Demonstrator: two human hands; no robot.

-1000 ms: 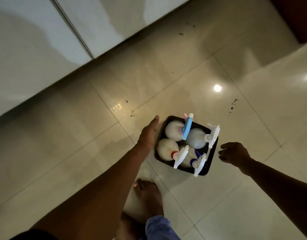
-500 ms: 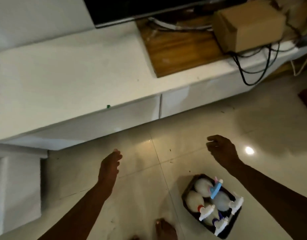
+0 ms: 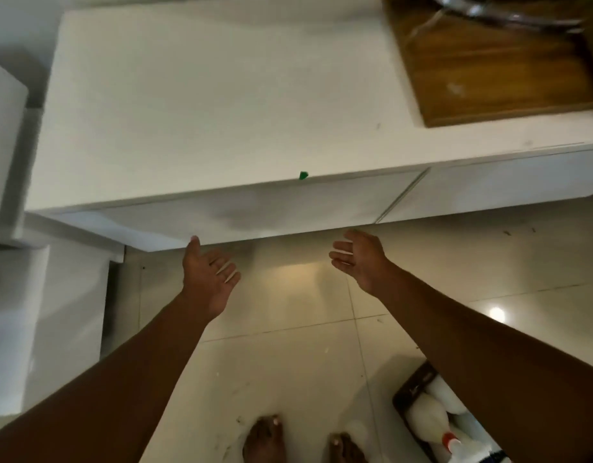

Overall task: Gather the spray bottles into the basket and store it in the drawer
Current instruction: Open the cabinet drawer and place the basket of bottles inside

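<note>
Down on the glossy cream tiled floor (image 3: pixel 288 362), the dark rectangular plastic basket (image 3: pixel 409 389) holds white spray bottles (image 3: pixel 425 416), one with a red collar, partly hidden by the right forearm. Well beyond the basket, the left hand (image 3: pixel 206 279) and right hand (image 3: pixel 360 259) are spread wide and empty, just below the closed white glossy drawer front (image 3: pixel 255 212) of the low white cabinet (image 3: pixel 205 105).

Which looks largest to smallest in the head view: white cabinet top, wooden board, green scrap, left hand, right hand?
1. white cabinet top
2. wooden board, partly cut off
3. left hand and right hand: alike, not ranked
4. green scrap
</note>
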